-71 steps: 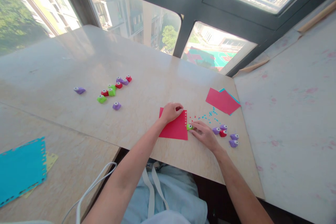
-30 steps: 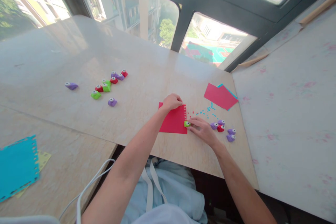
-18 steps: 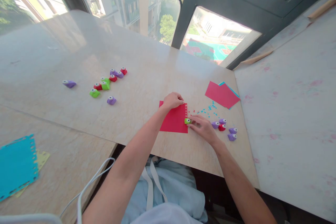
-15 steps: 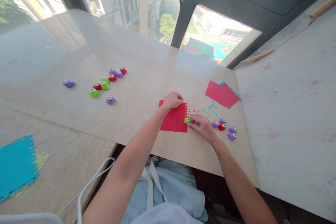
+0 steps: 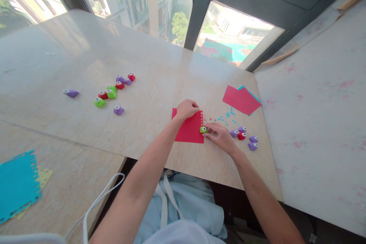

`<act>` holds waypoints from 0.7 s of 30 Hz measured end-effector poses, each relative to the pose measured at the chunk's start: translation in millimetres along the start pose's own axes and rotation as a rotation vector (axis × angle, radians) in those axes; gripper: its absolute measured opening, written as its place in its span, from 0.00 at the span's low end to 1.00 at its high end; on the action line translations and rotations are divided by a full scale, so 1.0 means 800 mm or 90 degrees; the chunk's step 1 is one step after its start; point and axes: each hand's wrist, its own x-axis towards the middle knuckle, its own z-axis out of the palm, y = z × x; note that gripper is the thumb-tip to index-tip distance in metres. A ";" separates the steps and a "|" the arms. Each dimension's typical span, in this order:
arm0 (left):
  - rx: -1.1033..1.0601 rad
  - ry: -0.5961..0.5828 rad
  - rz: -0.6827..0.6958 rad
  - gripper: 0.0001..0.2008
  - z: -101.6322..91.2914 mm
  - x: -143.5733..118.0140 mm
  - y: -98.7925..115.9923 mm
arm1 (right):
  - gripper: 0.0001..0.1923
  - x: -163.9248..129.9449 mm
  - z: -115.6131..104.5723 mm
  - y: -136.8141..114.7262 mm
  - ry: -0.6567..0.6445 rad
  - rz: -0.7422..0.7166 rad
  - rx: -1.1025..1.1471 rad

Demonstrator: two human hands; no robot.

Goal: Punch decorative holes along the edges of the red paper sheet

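A red sheet of paper (image 5: 189,131) lies in front of me, with a row of small punched holes down the upper part of its right edge. My left hand (image 5: 187,109) rests over the sheet's top, its curled fingers gripping the paper near the upper right corner. Between the thumb and fingers of my right hand (image 5: 219,135) is a small green craft punch (image 5: 203,129), set at the right edge just below the holes. Whether paper sits in its slot cannot be made out. Tiny blue and red cut-outs (image 5: 228,114) are scattered beyond my right hand.
Purple and red punches (image 5: 241,136) stand to the right of my right hand. Farther left is a group of green, red and purple punches (image 5: 111,93). Red and blue sheets (image 5: 241,100) lie at the back right. A blue sheet with punched edges (image 5: 18,183) overlaps a yellow one at the left.
The green punch has tilted slightly in my right hand and remains at the paper's right edge. My left hand keeps its place on the sheet. The whole view has shifted a little.
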 end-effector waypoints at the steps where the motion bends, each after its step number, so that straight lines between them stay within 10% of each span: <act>1: 0.000 0.000 0.000 0.08 0.000 0.000 0.000 | 0.17 0.001 -0.002 0.000 -0.006 0.004 0.006; 21: 0.004 0.020 -0.009 0.07 0.004 -0.002 0.001 | 0.14 0.003 -0.009 0.001 -0.036 -0.004 -0.020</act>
